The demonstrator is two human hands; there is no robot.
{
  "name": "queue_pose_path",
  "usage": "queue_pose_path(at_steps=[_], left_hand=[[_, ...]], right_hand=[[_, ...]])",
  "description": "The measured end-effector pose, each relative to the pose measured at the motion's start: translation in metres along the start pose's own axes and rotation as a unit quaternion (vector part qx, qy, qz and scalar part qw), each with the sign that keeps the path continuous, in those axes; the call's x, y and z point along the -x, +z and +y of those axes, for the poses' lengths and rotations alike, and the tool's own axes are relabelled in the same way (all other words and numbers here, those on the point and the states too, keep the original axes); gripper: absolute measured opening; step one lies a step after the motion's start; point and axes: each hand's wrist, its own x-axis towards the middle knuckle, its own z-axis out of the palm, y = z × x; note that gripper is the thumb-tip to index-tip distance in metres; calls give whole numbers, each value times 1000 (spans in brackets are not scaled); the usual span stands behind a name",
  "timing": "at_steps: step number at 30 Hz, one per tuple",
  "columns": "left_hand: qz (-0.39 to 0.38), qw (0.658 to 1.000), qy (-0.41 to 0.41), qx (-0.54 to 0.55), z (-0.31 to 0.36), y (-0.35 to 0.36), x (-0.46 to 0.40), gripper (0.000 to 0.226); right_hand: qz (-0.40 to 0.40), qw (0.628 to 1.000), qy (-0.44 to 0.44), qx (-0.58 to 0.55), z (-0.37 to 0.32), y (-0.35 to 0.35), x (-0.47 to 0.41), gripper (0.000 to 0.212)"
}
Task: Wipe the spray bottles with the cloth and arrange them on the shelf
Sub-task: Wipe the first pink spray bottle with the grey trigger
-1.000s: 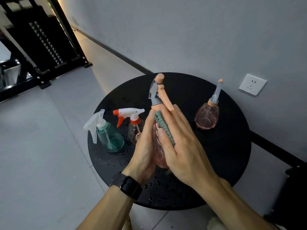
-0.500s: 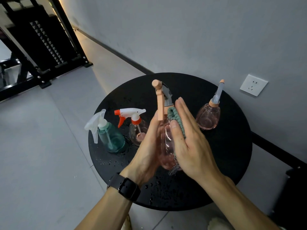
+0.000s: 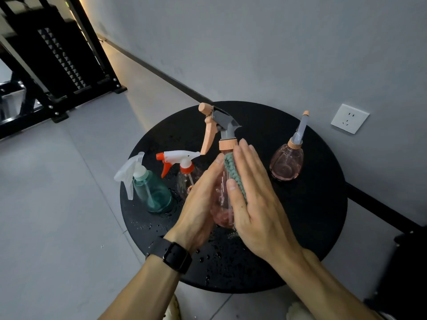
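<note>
A pink spray bottle [image 3: 222, 195] with a grey head and peach trigger stands upright between my palms above the round black table [image 3: 312, 204]. My left hand [image 3: 198, 204] holds its left side. My right hand [image 3: 251, 195] lies flat against its right side and presses a green knitted cloth [image 3: 233, 172] onto it. On the table stand a teal bottle [image 3: 151, 192] with a white trigger, a clear bottle [image 3: 184, 174] with a white and red trigger, and a round pink bottle [image 3: 286, 162] with a tall grey nozzle.
Water drops dot the table near its front and left edge. A black metal shelf rack [image 3: 57, 65] stands at the far left on the grey floor. A white wall socket [image 3: 349, 118] sits on the grey wall behind the table. A dark object [image 3: 406, 273] stands low right.
The pink bottle has turned between my hands: its trigger head swung from pointing away to pointing left. My right hand with the cloth slid along the bottle's side.
</note>
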Motion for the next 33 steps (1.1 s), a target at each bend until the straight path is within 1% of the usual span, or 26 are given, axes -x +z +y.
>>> queue_pose_path(at_steps=[2,5,10,12,14,17,19,25,28,33], left_hand=[[-8,1000,4,-22,-1,3,1,51],[-12,1000,15,-1,-2,7,3,49],[4,1000,11,1,-4,13,6,44],[19,999,28,14,-6,15,5,42],[32,998,31,48,-5,14,4,47],[20,994,21,106,-1,9,1,55],[-2,992,11,122,1,8,1,57],[-23,994,3,106,3,13,4,52],[-24,997,4,75,4,12,6,49],[-17,1000,-5,21,3,11,7,57]], right_hand=[[1,998,-38,50,-2,-1,-1,52],[-7,994,-57,87,-2,-6,-5,51],[-40,996,-32,69,0,-12,-14,51],[-37,997,-31,65,-1,-11,-13,51],[-30,997,-36,61,-3,-8,-9,51],[-31,997,-47,53,-3,-4,0,51],[-28,997,-52,49,-1,-4,3,51],[-20,998,-46,42,-2,-10,-4,50],[-23,999,-27,23,-1,-13,-9,51],[-33,999,6,-2,1,-19,-16,52]])
